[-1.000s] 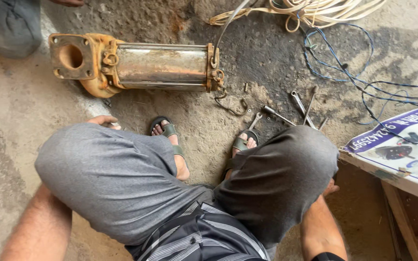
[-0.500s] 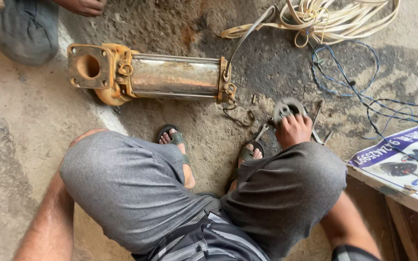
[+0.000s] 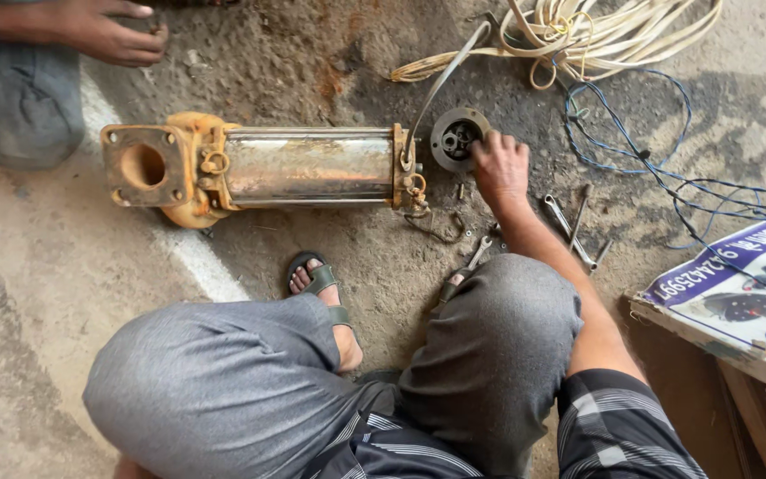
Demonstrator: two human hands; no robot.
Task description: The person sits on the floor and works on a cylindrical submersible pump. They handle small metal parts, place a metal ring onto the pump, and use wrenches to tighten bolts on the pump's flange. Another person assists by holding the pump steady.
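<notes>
Right hand point(image 3: 500, 164), fingers together, rests on the rim of a round metal end cap point(image 3: 458, 137) lying on the floor just right of the pump point(image 3: 303, 167), far of the knees. The cap looks heavy, stiff and greasy; the outer rim offers the surest hold. Its central recess holds dark parts, unclear. Left hand not in view

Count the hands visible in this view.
2. The person's right hand rests on the round metal disc beside the pump body. Another person's hand is at top left. The person's left hand is out of view.
</notes>
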